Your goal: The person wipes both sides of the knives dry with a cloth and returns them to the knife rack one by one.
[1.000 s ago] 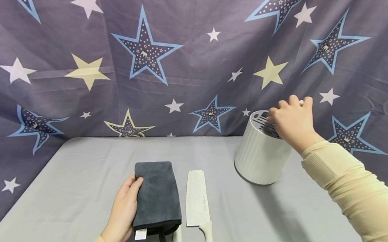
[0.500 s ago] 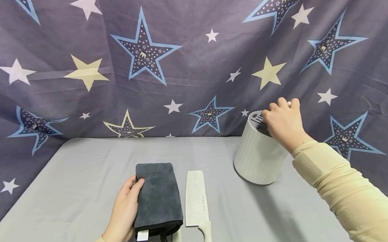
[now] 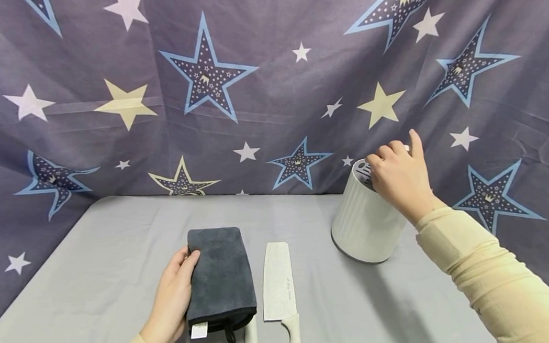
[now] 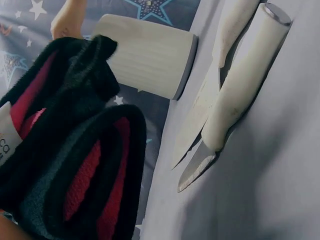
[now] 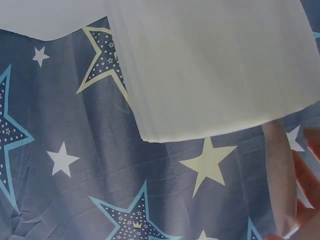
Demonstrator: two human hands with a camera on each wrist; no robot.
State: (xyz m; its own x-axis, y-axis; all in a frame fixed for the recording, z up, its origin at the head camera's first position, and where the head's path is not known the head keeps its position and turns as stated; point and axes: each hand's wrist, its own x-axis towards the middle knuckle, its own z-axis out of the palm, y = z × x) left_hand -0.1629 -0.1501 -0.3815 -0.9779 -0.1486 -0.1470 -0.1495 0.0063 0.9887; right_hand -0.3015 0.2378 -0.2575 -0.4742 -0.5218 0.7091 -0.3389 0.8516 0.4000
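Note:
My left hand (image 3: 171, 296) grips a folded dark grey cloth (image 3: 220, 274) by its left edge, thumb on top. In the left wrist view the folds of the cloth (image 4: 92, 165) show red inner layers and a white label. At the right, my right hand (image 3: 402, 182) is over the slotted top of a ribbed white knife block (image 3: 367, 223). Its fingers curl round the pale handle of a knife (image 5: 281, 175) standing in the block, while one finger points up. The blade is hidden inside the block.
A cleaver (image 3: 278, 281) with a pale handle lies flat right of the cloth. Beside it is a second knife (image 3: 251, 341), partly covered from above by the cloth. Behind the grey-covered table (image 3: 118, 244) hangs a star-patterned curtain (image 3: 256, 25).
My right hand has shifted slightly left and down over the knife block, and one finger has lifted. The left hand and cloth stay almost in place.

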